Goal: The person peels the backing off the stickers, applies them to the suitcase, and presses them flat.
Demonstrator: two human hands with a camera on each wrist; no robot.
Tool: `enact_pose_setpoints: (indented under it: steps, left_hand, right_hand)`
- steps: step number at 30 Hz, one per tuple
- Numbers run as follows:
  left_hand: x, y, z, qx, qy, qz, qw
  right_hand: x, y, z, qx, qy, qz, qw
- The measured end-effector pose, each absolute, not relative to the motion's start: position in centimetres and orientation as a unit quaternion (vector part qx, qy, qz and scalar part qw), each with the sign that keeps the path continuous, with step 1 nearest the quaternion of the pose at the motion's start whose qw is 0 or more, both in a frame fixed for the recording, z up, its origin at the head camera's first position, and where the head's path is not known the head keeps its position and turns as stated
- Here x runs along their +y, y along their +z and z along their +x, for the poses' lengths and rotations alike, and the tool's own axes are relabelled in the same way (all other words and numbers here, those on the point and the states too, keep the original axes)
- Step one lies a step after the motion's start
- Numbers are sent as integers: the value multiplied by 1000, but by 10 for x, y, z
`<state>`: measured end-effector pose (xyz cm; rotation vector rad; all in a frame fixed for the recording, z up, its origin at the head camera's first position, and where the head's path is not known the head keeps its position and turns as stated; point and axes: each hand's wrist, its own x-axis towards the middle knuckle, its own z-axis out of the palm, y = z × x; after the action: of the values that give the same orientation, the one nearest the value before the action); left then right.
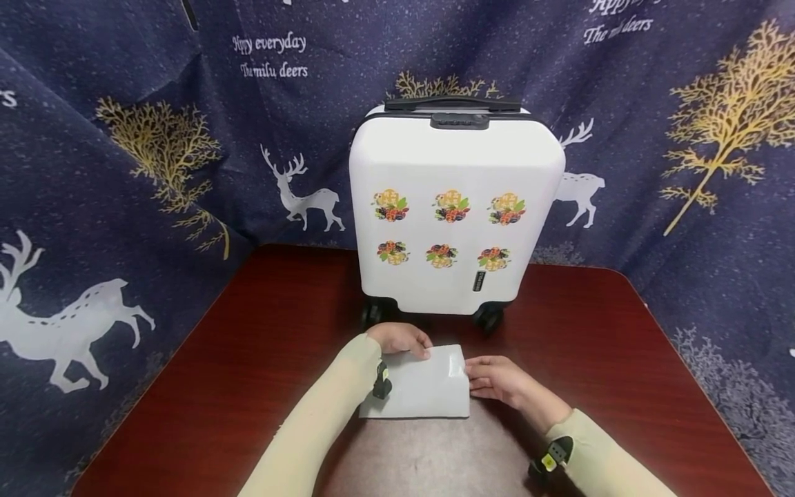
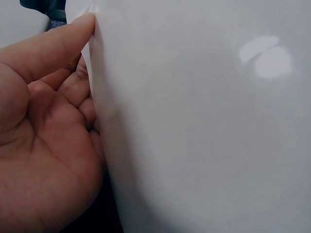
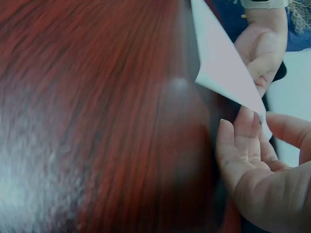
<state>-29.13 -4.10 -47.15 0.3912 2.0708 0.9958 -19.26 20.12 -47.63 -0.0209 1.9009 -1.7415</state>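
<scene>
A white glossy sheet (image 1: 416,390) is held just above the table, in front of the suitcase. My left hand (image 1: 400,338) pinches its far edge; in the left wrist view the thumb lies on the sheet's face (image 2: 194,121) and the curled fingers are behind it. My right hand (image 1: 499,383) pinches the right edge between thumb and fingers. Seen from the right wrist, the sheet (image 3: 226,63) is tilted, with one corner hanging free. A white suitcase (image 1: 456,152) stands upright behind both hands, with two rows of fruit-patterned stickers (image 1: 451,206) on its front.
The dark red wooden table (image 1: 279,297) extends on both sides of the suitcase. Black wheels (image 1: 491,317) sit under the suitcase, close beyond the hands. A dark blue cloth (image 1: 248,124) with deer and trees hangs around the back and sides.
</scene>
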Motion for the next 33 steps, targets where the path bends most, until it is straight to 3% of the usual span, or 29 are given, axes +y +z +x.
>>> enact_pose_setpoints:
  steps: [11,24,33]
  left_hand:
    - [-42,-469,-290,820,393,148,389]
    - [-42,-466,-286,844,353,162,371]
    - [-55,-451,-289,816,377,171,404]
  right_hand:
    - [197,-482,-195,734,-630,10,254]
    - [199,-483,-196,740,-616,-11,271]
    - [201,-486,-192,746,-613,-29,257]
